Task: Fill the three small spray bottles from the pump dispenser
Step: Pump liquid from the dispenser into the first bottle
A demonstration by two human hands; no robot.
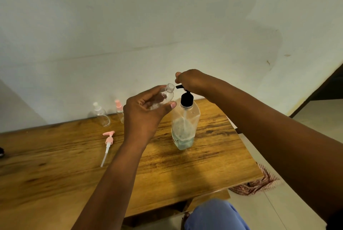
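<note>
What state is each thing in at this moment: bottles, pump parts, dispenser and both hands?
Small clear uncapped bottle: held tilted, mouth at the nozzle, looks empty.
Large clear dispenser with black pump: upright on the wooden table, partly filled.
Loose pink pump head: lying flat.
Clear-capped small bottle: standing, capped.
Pink-capped small bottle: standing, capped.
Left hand: gripping the uncapped bottle.
Right hand: on the pump head.

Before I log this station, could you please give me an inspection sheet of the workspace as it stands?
Surface: wooden table, dry as far as visible.
Job's things: pump dispenser upright, partly full; open small bottle held tilted at the black spout; two more small bottles at the back, tops on.
Clutter: loose pink pump top lying flat.
Hands: left hand grips the open bottle; right hand rests on the pump head.
Cables: nothing seen.
Surroundings: plain wall; patterned cloth on the floor.
</note>
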